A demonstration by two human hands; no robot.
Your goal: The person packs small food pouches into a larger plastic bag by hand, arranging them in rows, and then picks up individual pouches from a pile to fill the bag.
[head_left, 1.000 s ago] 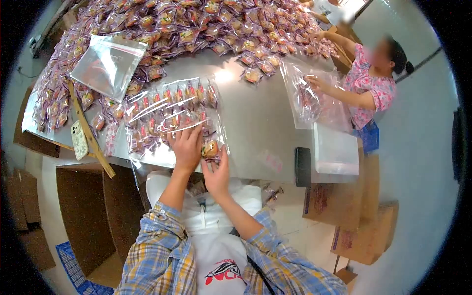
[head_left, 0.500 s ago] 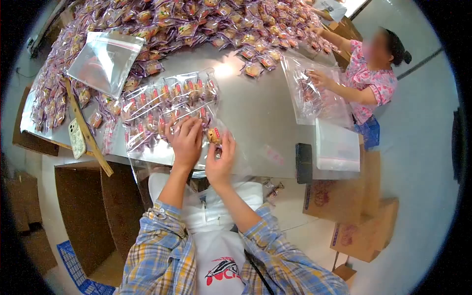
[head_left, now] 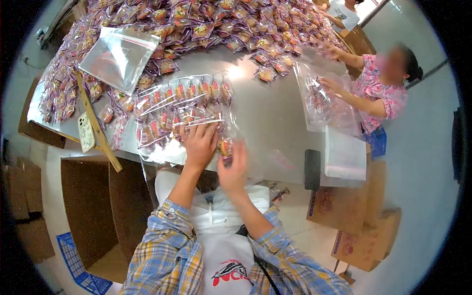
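A large clear plastic bag point(head_left: 162, 156) lies on the metal table, with rows of small wrapped cakes point(head_left: 179, 91) inside it. My left hand point(head_left: 199, 150) rests on the bag over the lower row, fingers stretched out and holding nothing. Just right of it, my right hand point(head_left: 233, 172) has thumb and fingers on either side of one wrapped cake point(head_left: 225, 147) at the end of that row. Motion blurs the right fingers a little, and the plastic's glare hides part of the lower row.
A big heap of wrapped cakes point(head_left: 211, 22) covers the back of the table. Empty clear bags point(head_left: 118, 59) lie left, near a wooden strip point(head_left: 93, 118) and phone point(head_left: 86, 132). At right are a dark phone point(head_left: 312, 169), a bag stack point(head_left: 345, 152) and a co-worker point(head_left: 381, 93).
The whole view has shifted slightly right and down. My right hand has moved a little relative to the cake, whose lower part is now between thumb and fingers. My left hand stays on the bag.
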